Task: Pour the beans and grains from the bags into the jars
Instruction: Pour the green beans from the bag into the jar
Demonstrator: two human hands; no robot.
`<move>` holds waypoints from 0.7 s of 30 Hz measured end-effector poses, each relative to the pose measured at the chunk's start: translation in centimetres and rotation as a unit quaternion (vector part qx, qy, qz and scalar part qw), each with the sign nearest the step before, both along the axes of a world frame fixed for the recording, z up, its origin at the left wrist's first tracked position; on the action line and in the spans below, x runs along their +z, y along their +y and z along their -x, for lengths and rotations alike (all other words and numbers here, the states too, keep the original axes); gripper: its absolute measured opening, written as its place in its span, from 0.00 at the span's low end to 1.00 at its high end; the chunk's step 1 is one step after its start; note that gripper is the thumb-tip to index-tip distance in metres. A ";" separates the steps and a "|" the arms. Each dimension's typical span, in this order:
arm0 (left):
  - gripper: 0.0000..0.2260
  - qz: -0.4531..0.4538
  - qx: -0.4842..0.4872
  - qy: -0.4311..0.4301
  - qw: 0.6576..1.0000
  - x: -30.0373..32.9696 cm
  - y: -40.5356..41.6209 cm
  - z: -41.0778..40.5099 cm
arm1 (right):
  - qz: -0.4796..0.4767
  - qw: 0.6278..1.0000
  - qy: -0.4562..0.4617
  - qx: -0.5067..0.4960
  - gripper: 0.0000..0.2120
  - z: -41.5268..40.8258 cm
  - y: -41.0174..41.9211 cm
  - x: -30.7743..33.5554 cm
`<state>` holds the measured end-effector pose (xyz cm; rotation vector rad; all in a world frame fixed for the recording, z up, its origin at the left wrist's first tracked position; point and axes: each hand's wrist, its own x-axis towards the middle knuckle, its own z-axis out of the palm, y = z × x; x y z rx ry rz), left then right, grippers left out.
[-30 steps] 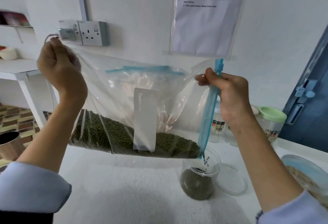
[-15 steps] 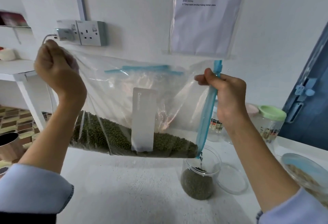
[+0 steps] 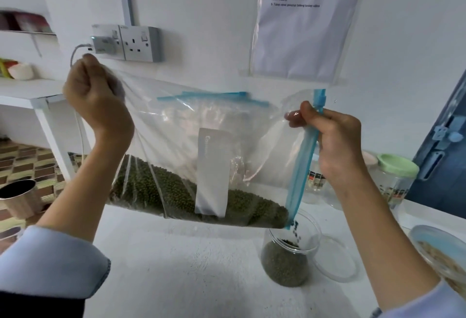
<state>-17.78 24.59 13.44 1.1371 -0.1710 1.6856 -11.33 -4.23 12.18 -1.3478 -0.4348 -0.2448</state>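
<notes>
A clear zip bag with a blue zip strip and a white label hangs sideways above the white counter. Green beans lie along its low edge. My left hand is shut on the bag's upper left corner. My right hand grips the blue zip edge on the right. A few beans drop from the bag's lower right corner into an open clear jar that is partly filled with green beans.
The jar's clear lid lies right of it. Green-lidded jars stand at the back right. A bowl of grains sits at the right edge, a metal cup at far left. A socket is on the wall.
Both hands have held nearly still with the bag. Beans keep trickling from the bag's lower right corner into the jar.
</notes>
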 end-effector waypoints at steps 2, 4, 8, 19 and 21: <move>0.18 0.000 0.000 0.018 1.000 -0.1 -0.3 0.0 | 0.009 1.000 0.004 0.007 0.10 0.0 -0.1 0.0; 0.18 0.003 0.001 0.021 1.000 -0.1 -0.5 0.0 | -0.013 1.000 0.007 -0.008 0.12 -0.1 -0.4 0.1; 0.17 0.000 0.000 0.021 1.000 0.0 -0.8 0.0 | 0.002 1.000 0.012 0.003 0.12 -0.1 -0.3 0.0; 0.17 0.015 -0.008 0.012 1.000 0.4 -0.8 0.3 | 0.007 1.000 0.011 -0.016 0.08 0.1 -0.4 -0.3; 0.17 0.015 -0.016 0.013 1.000 0.3 -0.9 0.2 | -0.003 0.999 0.024 -0.025 0.08 0.2 -0.4 -0.3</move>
